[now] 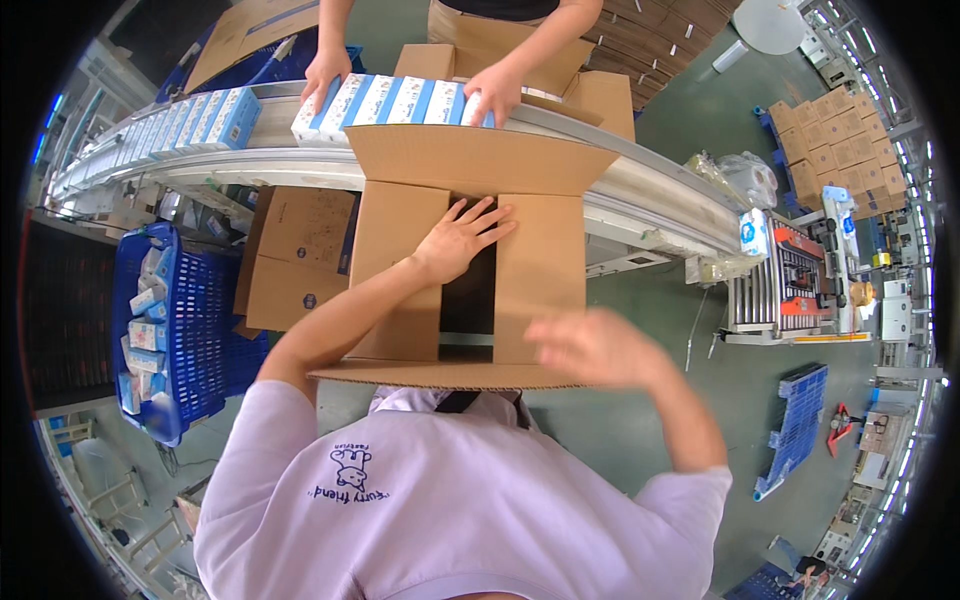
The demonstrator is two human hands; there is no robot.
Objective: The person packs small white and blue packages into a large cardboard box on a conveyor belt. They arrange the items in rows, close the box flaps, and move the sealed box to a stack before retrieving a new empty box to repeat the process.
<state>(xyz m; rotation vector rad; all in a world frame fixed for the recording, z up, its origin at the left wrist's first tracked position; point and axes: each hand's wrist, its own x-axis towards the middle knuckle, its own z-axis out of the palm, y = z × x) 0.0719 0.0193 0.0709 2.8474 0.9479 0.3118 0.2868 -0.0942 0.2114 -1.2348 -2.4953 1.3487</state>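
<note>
Head view, from the left: a blue lattice basket (205,330) stands on the floor, with blue-and-white packs (147,335) piled loosely along its left side. Above it, a row of matching packs (205,118) lines the left stretch of the conveyor (620,168). Below the conveyor's near edge sits a brown printed box (300,250). Farther right on the conveyor, a co-worker's two hands (327,75) press the ends of a shorter row of packs (400,100).

Just off the near edge, before the wearer's chest, is the cardboard carton (540,265); what bears it is hidden. Its far flap stands up, its near flap juts toward the wearer, and its side flaps lie inward with a dark gap between. The left hand (462,240) lies on the left flap, fingers spread apart, fingertips across the gap at the right flap. The right hand (585,345), blurred, is over the carton's near right corner; I cannot tell whether it touches or how its fingers stand. Beyond the conveyor's right end lies a blue pallet (797,425).
</note>
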